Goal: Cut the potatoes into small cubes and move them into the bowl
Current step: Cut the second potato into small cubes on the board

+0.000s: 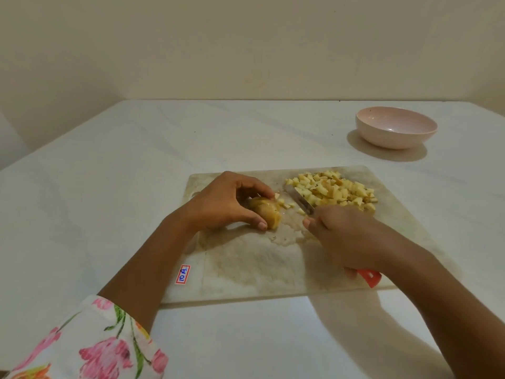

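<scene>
potato piece (266,213) sits on the board (246,263), left hand (221,205) fingers clamped on it, right hand (344,236) gripping the knife (302,201). i'd keep fingertips tucked; bowl (396,127) holds nothing yet.

One label only. Small sticker (183,274), lower left of centre in the frame, stuck on the near left corner of the board (246,269).
- White ground, red printed border, hand-lettered in blue ink.
- Reads "10A".
- Turned on its side: characters run from bottom to top, "10" lower, "A" upper.
- Lies flat, fully in view, just right of the left forearm.

Red knife handle (369,278), right of centre at the board's near edge: a pale mark on the red, partly hidden under the hand. Too small and blurred to read, and whether it is lettering or a logo cannot be told.

Nothing else legible on any other surface in view.
</scene>
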